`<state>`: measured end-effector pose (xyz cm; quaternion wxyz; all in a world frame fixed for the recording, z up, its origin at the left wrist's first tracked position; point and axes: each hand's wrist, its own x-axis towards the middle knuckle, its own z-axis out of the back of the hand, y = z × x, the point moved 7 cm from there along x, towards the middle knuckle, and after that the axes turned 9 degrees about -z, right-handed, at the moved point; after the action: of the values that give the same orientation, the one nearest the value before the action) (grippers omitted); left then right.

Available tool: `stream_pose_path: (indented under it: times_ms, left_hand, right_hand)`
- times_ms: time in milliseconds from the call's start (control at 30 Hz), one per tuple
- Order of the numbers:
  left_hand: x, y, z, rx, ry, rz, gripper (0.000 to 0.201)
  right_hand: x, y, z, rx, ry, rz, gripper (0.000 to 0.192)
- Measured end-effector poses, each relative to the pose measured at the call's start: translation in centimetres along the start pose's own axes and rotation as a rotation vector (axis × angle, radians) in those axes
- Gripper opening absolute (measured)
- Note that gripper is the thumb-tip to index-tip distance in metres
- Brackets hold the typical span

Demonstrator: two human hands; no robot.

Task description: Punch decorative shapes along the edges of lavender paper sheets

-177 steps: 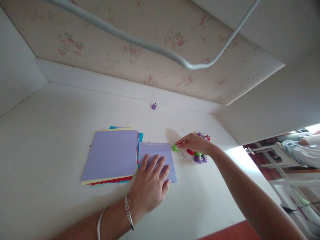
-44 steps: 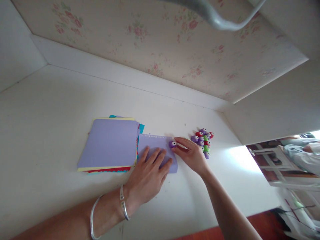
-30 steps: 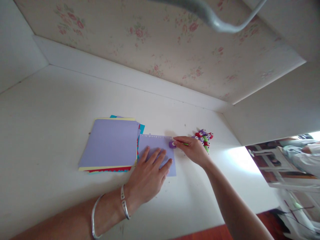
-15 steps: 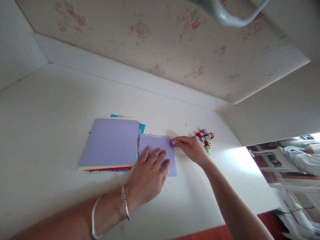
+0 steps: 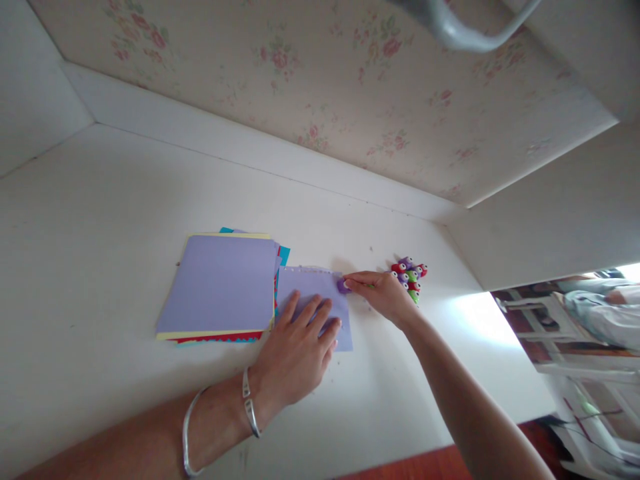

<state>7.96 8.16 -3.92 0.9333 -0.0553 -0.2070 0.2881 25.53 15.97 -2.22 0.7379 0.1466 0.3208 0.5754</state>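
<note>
A small sheet of purple paper (image 5: 320, 281) lies on the white tabletop, with a row of small holes along its top edge. My left hand (image 5: 303, 343) rests flat on this sheet with the fingers spread. At the sheet's upper right corner, my right hand (image 5: 377, 290) is closed around a small purple paper punch (image 5: 343, 285), thumb on its white button. Part of the punch is hidden by the fingers. Beyond that hand sits a cluster of small punches (image 5: 413, 275) in red, green and purple with white buttons, partly covered by the hand.
Left of the sheet lies a stack of coloured paper (image 5: 220, 283), purple on top, with yellow, red and blue edges showing. A low white ledge (image 5: 270, 157) and floral wallpaper (image 5: 320, 87) rise behind. A blurred metal part (image 5: 465, 37) hangs at the top.
The sheet's top edge, flat before, now looks slightly bent up, and its holes show less clearly. My right hand has shifted very slightly left; my left hand stays put.
</note>
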Motion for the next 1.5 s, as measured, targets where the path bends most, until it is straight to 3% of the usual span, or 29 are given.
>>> stream_pose_path:
  times_ms: [967, 1500]
  left_hand:
    - [0.0, 0.1, 0.1, 0.000, 0.002, -0.003, 0.036]
    - [0.1, 0.0, -0.1, 0.000, -0.001, 0.010, 0.036]
  right_hand:
    - [-0.3, -0.1, 0.0, 0.027, -0.040, -0.006, 0.022]
    - [0.7, 0.5, -0.4, 0.036, 0.038, -0.050, 0.017]
